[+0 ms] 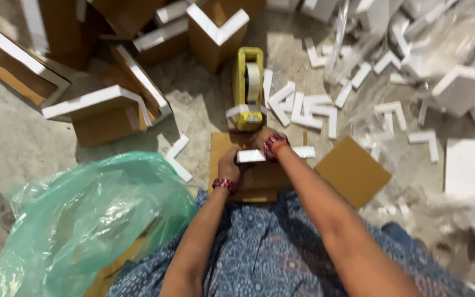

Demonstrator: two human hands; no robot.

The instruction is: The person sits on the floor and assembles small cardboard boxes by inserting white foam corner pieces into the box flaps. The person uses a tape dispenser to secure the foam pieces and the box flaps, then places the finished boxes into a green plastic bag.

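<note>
Two hands at a yellow tape dispenser, holding a white foam corner piece over brown cardboard on the floor.

The left hand (229, 164) grips the left end of the white foam corner piece (250, 156), fingers curled round it; the right hand (266, 142) reaches to the yellow tape dispenser (248, 88), but whether it grips anything cannot be told. The piece lies just in front of the dispenser, above a brown cardboard sheet (248, 181) on the concrete floor (12, 137). Loose white foam corners (303, 107) lie scattered to the right, cardboard-backed corner blocks (103, 113) to the left, and a green plastic bag (89, 220) lies beside the left forearm.
</note>
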